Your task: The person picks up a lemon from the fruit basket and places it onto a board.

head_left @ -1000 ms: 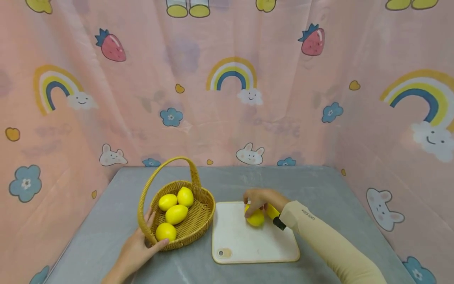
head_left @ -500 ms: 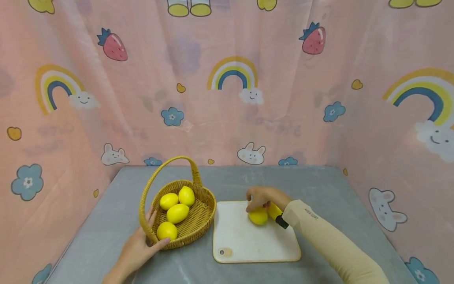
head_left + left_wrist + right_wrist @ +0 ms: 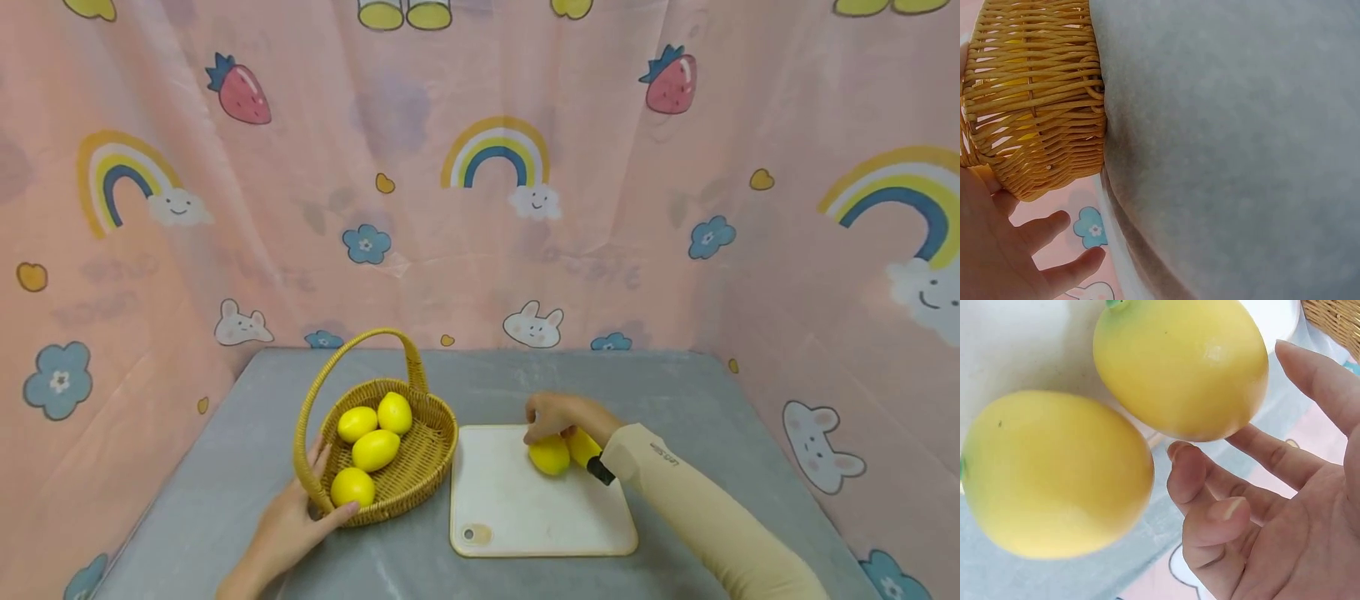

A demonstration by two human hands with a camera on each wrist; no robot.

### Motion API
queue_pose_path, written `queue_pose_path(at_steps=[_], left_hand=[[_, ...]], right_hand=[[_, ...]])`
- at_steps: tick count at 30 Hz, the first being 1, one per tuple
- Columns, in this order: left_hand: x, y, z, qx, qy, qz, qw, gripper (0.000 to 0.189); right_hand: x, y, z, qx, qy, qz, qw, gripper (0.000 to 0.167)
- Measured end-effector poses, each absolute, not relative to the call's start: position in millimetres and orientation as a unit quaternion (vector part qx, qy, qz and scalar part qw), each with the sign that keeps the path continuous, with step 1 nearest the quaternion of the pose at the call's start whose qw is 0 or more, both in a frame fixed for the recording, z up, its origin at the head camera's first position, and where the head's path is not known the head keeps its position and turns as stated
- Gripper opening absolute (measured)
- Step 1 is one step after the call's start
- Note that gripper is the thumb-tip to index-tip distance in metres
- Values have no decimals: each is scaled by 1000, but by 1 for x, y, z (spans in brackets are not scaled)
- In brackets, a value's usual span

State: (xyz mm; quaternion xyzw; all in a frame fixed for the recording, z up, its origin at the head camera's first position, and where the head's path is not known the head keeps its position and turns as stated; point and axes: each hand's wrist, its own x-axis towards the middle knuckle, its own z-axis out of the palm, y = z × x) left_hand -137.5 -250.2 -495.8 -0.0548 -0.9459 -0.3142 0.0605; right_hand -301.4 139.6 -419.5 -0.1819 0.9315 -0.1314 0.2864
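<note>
My left hand (image 3: 285, 525) steadies a tan wicker basket (image 3: 414, 460) at its near left side. The thumb lies over the rim, with other fingers along the outer wall. Several yellow lemons (image 3: 376, 451) lie inside. On the white cutting board (image 3: 517, 521), two more lemons sit side by side: one nearer the basket (image 3: 550, 457), the other (image 3: 582, 448) beside my right wrist. My right hand (image 3: 558, 412) is at the far end of the first lemon. In the right wrist view its thumb (image 3: 1313, 381) stands apart from the lemon, and the other fingers are loosely bent close to it.
The basket's tall arched handle (image 3: 318, 392) rises on its left and back. A small dark device (image 3: 600, 471) shows at my right wrist. A grey cloth (image 3: 480, 379) covers the table, and a pink patterned curtain (image 3: 420, 275) encloses it.
My right hand and the lemon nearer the basket have shifted slightly right, toward the other lemon. My left hand keeps its hold on the basket.
</note>
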Motion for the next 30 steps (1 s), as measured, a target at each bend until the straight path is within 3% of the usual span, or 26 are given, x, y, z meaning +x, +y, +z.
queue_pose_path(at_steps=[7,17,21,30], left_hand=[[-139,-250,-496,-61,-945,-314,69,96],[-137,-251,-500,-61,-944,-315,73,97],[-138,-250,-501,-61,-944,-316,74,98],[-138,-252,-502,-52,-943,-323,67,98]], right_hand=[[-307,134,-404,-188,940,-114,263,47],[-309,76,-381,-358,909,-140,163,11],[-307,44,-385,-431,865,-183,183,15],[-292,-24,-383,-491,819,-165,249,37]])
